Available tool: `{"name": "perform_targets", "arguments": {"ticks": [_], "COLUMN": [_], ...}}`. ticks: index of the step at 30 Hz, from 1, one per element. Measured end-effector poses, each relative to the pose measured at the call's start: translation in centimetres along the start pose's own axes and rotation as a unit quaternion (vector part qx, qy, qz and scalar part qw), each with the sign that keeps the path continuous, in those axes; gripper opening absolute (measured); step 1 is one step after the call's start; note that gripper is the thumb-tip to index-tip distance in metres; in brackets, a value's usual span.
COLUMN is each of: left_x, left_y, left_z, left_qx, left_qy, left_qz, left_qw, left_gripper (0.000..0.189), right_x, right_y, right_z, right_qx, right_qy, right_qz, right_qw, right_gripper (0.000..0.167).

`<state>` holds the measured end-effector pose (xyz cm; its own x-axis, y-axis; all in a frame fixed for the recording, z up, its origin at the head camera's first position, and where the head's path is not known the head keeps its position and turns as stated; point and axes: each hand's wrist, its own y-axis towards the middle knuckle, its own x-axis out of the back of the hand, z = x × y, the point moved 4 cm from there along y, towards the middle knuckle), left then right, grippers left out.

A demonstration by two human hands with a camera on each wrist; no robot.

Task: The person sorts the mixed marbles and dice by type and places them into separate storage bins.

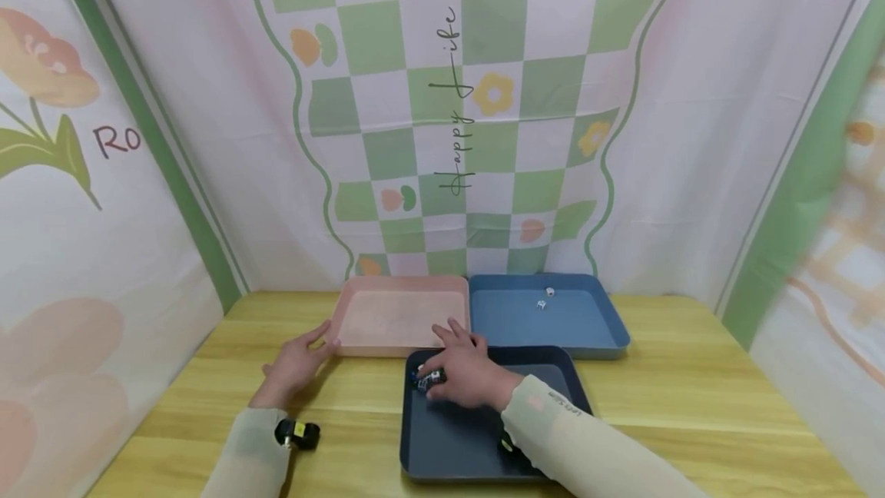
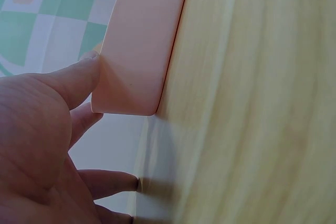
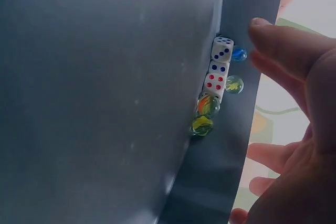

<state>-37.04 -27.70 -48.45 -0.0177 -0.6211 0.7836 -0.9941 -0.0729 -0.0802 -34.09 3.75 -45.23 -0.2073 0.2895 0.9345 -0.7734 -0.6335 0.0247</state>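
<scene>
My left hand (image 1: pixel 302 362) touches the near left corner of a pink tray (image 1: pixel 404 348); in the left wrist view its thumb and index finger meet the tray's edge, the other fingers spread below. Over the far left part of a dark tray (image 1: pixel 449 459) is my right hand (image 1: pixel 466 371), fingers apart and holding nothing. White dice (image 3: pixel 222 49) and glass marbles (image 3: pixel 208 106) lie bunched against that tray's wall, close to the right thumb and index finger. Two marbles, one blue (image 3: pixel 239 53) and one clear with yellow (image 3: pixel 234 84), sit beside the dice.
A blue tray (image 1: pixel 505 336) adjoins the pink one on its right, with two white dice (image 1: pixel 541 304) inside. All the trays stand on a wood-grain table (image 1: pixel 691 406). Behind them hangs a green and white checkered curtain (image 1: pixel 494 137).
</scene>
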Motion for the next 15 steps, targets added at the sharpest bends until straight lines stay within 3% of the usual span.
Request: {"name": "perform_targets", "arguments": {"ticks": [8, 11, 15], "left_x": [-0.02, 0.02, 0.11], "left_y": [-0.07, -0.11, -0.2], "left_z": [-0.04, -0.12, -0.22], "left_qx": [-0.002, -0.003, 0.0], "left_qy": [0.002, -0.001, -0.003], "left_qz": [0.001, 0.001, 0.003], "left_qw": [1.0, 1.0, 1.0], "left_gripper": [0.068, 0.069, 0.073], "right_x": [-0.32, -0.26, -0.14], "right_y": [0.02, 0.03, 0.06], "right_z": [-0.02, 0.0, 0.15], "right_qx": [-0.008, -0.008, -0.002], "right_qy": [-0.034, -0.034, -0.036], "right_qz": [0.018, 0.015, 0.01], "right_qw": [0.9992, 0.9993, 0.9993], "right_gripper": [0.021, 0.011, 0.011]}}
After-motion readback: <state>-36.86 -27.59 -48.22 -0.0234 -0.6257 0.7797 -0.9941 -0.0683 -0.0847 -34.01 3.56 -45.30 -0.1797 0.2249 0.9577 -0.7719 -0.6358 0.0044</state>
